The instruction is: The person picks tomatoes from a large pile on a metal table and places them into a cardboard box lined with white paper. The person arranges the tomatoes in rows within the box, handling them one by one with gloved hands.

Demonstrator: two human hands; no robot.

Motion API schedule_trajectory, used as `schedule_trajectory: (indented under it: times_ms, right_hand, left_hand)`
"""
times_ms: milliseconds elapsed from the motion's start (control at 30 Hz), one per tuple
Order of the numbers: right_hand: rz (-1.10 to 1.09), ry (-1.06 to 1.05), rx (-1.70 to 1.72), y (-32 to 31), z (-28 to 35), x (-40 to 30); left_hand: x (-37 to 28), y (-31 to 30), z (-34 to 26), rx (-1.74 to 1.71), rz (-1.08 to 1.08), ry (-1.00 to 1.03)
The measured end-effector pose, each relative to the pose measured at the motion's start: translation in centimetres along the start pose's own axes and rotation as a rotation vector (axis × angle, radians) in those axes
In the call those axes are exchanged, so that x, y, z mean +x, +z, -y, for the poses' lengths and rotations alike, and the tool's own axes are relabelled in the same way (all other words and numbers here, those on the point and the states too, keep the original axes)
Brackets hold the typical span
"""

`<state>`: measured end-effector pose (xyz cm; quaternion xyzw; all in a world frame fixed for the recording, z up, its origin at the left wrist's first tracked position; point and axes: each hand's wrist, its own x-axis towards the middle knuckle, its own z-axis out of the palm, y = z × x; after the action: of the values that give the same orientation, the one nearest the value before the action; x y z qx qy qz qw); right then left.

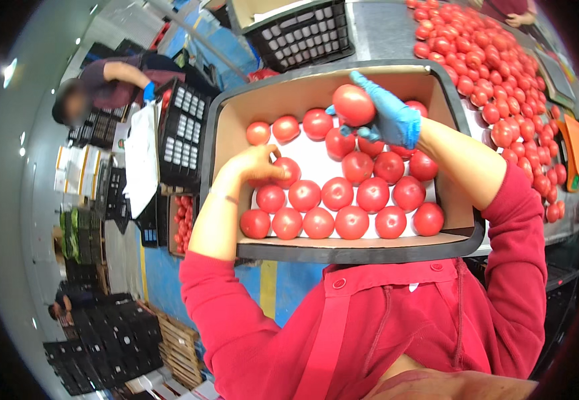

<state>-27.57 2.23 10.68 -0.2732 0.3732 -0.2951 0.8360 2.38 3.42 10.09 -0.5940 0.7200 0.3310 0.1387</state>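
Observation:
A black crate (339, 253) lined with brown cardboard and a white sheet lies in front of me, holding rows of red tomatoes (352, 222). My right hand (389, 112), in a blue glove, holds a tomato (353, 105) above the crate's far side. Bare, my left hand (261, 165) reaches into the crate's left part, its fingers on a tomato (288, 171) in the row. White sheet shows between the left hand and the tomatoes in the middle.
Many loose tomatoes (494, 65) cover the table at the right, near an orange object (574, 150). Another black crate (299, 37) stands beyond mine. At the left, a person (114, 85) wearing a blue glove is beside a crate (182, 130). Stacked crates (114, 340) and pallets (177, 345) stand lower left.

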Motion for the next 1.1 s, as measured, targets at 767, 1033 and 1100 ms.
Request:
schedule_trajectory:
  times_ms: [767, 1033, 1100]
  right_hand:
    - [0.142, -0.08, -0.004, 1.3, -0.5, -1.4]
    - [0.041, -0.114, -0.195, 1.7, -0.9, -1.8]
    - [0.066, -0.216, -0.333, 0.8, -1.4, -0.4]
  left_hand:
    - [-0.4, 0.3, -3.6, -1.393, 0.166, 0.308]
    - [0.0, 0.8, -4.9, -1.488, 0.294, 0.184]
    - [-0.3, 0.7, -5.5, -1.515, 0.245, 0.12]
